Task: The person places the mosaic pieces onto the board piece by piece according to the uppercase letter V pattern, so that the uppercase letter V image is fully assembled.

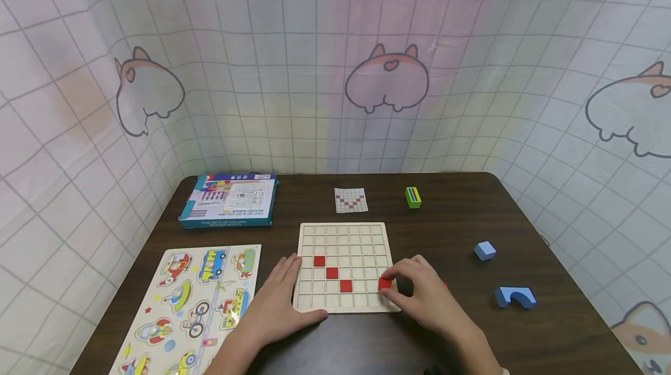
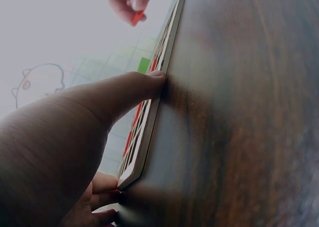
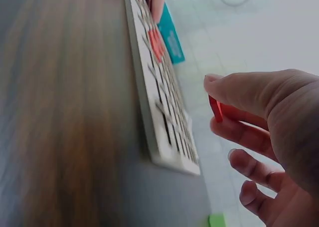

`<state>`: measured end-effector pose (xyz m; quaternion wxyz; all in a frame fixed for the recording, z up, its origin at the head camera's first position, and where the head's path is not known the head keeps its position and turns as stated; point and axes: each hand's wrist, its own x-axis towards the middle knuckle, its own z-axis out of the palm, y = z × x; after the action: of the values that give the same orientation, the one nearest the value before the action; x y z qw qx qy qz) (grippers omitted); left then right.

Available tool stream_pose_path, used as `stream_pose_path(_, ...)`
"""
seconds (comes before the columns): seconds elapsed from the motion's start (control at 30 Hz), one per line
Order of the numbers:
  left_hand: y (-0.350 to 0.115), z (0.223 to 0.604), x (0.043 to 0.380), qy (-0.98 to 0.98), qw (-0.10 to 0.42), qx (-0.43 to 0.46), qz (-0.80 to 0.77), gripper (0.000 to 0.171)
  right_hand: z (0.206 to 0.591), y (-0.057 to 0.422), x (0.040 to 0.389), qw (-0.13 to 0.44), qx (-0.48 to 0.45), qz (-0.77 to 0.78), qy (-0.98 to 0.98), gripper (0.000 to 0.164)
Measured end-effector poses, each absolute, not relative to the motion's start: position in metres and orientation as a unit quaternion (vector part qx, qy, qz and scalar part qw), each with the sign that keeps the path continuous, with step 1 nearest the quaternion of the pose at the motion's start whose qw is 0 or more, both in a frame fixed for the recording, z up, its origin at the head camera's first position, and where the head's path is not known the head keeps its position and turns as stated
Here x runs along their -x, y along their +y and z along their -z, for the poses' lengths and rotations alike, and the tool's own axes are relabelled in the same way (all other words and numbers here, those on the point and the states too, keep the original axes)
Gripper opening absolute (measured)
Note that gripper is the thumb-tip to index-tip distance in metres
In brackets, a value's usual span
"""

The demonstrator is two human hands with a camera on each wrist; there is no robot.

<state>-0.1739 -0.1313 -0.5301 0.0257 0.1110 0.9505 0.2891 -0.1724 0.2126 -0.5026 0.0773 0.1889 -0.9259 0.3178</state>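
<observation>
A cream grid board [image 1: 362, 241] lies on the table before me, with three red square tiles [image 1: 332, 273] in a diagonal line in its cells. My left hand [image 1: 280, 302] rests at the board's left corner, thumb [image 2: 144, 85] along the near edge and the other fingers against the left side. Between thumb and finger my right hand [image 1: 424, 293] pinches another red tile [image 3: 214, 108]. In the right wrist view this tile is held above the board, apart from it. Behind the board lies a small pattern card [image 1: 351, 200] with a printed grid.
On the left are a vehicle picture puzzle board [image 1: 180, 305] and a teal-edged box [image 1: 230, 200]. A green block with coloured stripes [image 1: 413, 197] stands at the back. To the right sit a blue cube [image 1: 484, 251] and a blue arch block [image 1: 515, 297]. Something red [image 1: 446, 285] shows behind my right hand.
</observation>
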Motion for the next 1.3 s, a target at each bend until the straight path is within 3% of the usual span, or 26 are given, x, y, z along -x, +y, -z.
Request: stream_pose_path(1.3, -0.133, 0.53, 0.174, 0.946, 0.039, -0.1, -0.305, 0.137, 0.488, 0.105, 0.228, 0.049, -0.249, -0.313, -0.915, 0.018)
